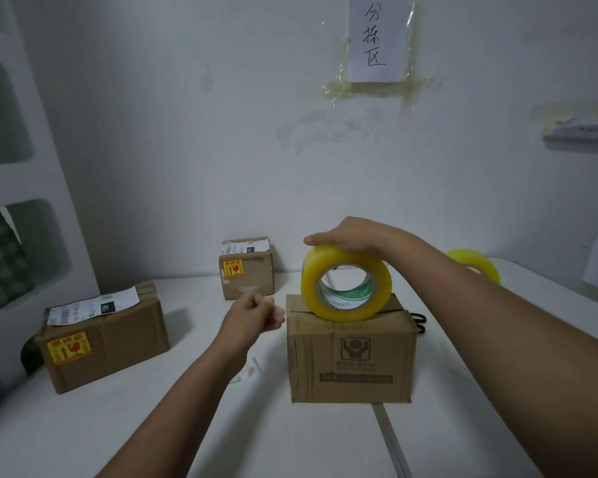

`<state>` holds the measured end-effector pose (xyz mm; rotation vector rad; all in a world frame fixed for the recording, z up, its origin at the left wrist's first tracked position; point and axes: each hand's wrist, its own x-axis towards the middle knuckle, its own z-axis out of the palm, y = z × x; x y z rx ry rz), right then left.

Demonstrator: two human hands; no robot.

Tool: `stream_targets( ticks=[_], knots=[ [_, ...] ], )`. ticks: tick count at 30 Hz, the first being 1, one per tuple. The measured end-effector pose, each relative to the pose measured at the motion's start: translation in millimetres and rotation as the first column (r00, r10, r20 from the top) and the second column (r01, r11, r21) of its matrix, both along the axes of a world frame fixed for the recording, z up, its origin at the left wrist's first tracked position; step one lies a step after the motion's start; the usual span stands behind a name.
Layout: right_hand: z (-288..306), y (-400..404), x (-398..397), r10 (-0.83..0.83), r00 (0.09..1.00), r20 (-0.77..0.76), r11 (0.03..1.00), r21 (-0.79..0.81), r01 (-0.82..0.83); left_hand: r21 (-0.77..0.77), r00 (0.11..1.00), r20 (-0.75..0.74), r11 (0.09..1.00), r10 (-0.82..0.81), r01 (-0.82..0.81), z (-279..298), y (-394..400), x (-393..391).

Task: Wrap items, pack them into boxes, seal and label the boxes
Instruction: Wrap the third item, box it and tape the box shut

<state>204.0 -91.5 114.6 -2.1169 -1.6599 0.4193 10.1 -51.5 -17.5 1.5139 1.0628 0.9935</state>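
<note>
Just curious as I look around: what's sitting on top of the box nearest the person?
A yellow tape roll stands on edge on the box, across its top seam, with the right hand on it. The box's inside is hidden.

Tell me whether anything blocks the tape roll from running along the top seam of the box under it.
Nothing visible does. The tape roll stands on edge on the box, gripped from above by the right hand.
</note>
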Motion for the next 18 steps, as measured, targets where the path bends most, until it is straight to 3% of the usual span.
stream_targets(
  ticks=[8,11,14,18],
  knots=[
    [0,3,6,-0.009,1.0,0.012,0.999,-0.037,0.01,0.137,0.989,-0.145,0.99,-0.01,0.03,11,11,-6],
    [0,5,4,-0.007,1.0,0.025,0.999,-0.041,0.008,0.157,0.991,-0.133,0.988,0.014,0.008,15,17,-10],
    [2,9,-2,0.003,0.998,0.065,0.999,-0.05,0.0,0.177,0.989,-0.026,0.974,0.148,-0.141,31,34,-30],
    [3,14,-11,0.025,0.995,0.099,0.997,-0.077,-0.017,0.138,0.985,-0.044,0.978,0.166,-0.159,26,36,-44]
  ],
)
